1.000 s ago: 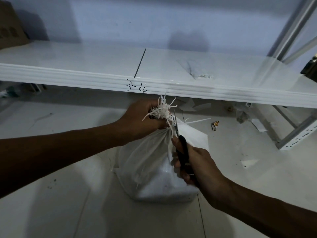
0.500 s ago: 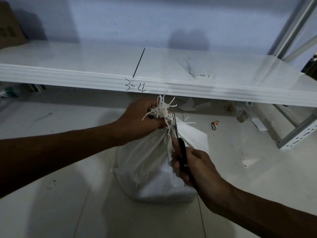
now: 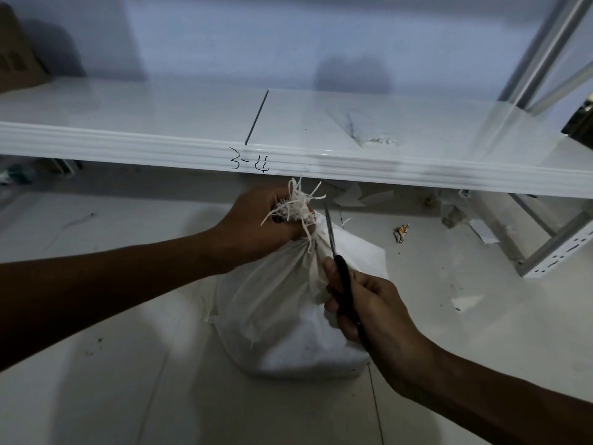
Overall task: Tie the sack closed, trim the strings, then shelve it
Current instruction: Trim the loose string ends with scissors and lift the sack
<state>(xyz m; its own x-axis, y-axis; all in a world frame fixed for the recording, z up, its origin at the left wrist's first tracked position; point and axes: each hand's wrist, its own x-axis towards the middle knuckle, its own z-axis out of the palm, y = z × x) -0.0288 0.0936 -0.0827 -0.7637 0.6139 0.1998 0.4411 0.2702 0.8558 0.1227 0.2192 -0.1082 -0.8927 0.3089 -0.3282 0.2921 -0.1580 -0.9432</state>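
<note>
sack (image 3: 288,319) on floor (image 3: 128,364), just before shelf (image 3: 353,162) edge | left hand (image 3: 256,226) clenched on neck and strings (image 3: 300,205) | right hand (image 3: 369,309) closed around scissors (image 3: 340,271), blade tip beside tuft | shelf top bare, floor open at left

Woven white cloth sack (image 3: 282,316), matt, frayed plastic-like strings (image 3: 296,207) at its neck. Scissors (image 3: 337,261): bare metal blades, black matt handles. Shelf (image 3: 160,123): glossy white painted metal. Floor (image 3: 128,380): smooth, glossy tiles.
</note>
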